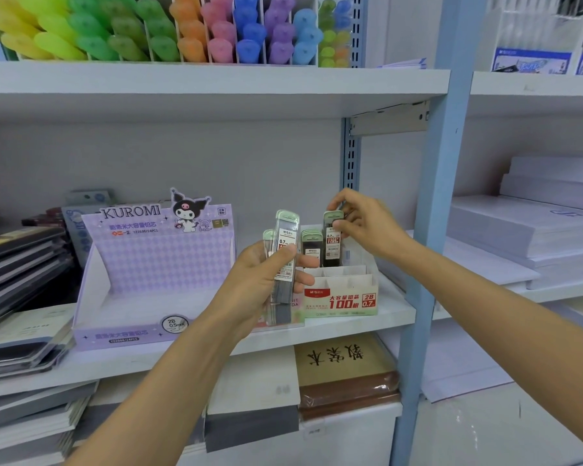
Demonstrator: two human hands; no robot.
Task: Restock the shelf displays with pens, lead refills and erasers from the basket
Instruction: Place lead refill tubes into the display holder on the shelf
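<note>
My left hand [266,274] grips a small bunch of lead refill cases [285,250], clear with green tops, in front of the middle shelf. My right hand [364,227] pinches the top of one lead refill case [332,243] that stands upright over the back row of the white and red 0.7 display box [340,297]. A few more cases [312,245] stand in that box; its front compartments hold nothing. No basket is in view.
A purple Kuromi display box [148,274] stands left of my left hand, its tray bare. Notebooks [17,257] are stacked at far left, paper reams [532,227] at right beyond the blue shelf post [435,196]. Coloured highlighters [182,28] fill the top shelf.
</note>
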